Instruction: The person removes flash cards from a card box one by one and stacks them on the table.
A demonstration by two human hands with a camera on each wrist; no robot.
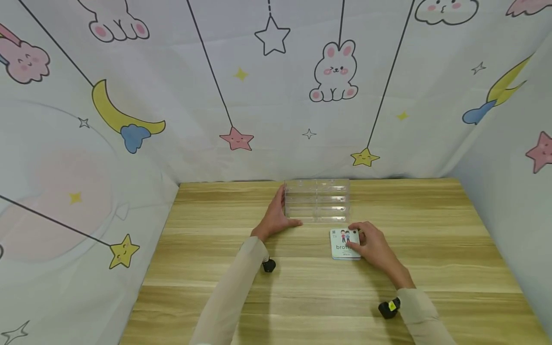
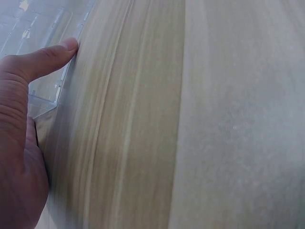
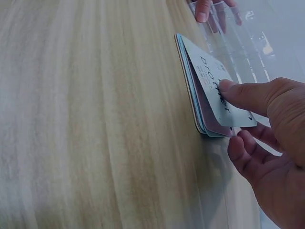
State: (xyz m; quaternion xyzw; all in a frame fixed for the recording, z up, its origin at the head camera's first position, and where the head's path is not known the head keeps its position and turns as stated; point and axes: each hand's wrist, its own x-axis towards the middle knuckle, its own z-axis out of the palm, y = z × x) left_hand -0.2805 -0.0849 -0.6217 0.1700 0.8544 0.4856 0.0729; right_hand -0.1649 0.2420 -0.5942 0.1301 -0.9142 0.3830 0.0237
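Note:
A clear plastic rack (image 1: 316,201) with rows of compartments lies at the back of the table. My left hand (image 1: 276,218) holds its left side, the thumb along the front edge and the fingers at the side; in the left wrist view that thumb (image 2: 50,59) touches the rim. Right of centre is a small stack of cards (image 3: 193,102). My right hand (image 1: 376,247) pinches its top card (image 1: 342,249), which reads "brother" and bears a picture of two figures. In the right wrist view this card tilts up from those beneath, the thumb (image 3: 248,95) on its face.
The wood-grain table (image 1: 310,306) extends around both hands. A patterned white cloth (image 1: 276,96) hangs behind the table and along both sides, close behind the rack. Black wrist cameras (image 1: 269,265) sit under the sleeves.

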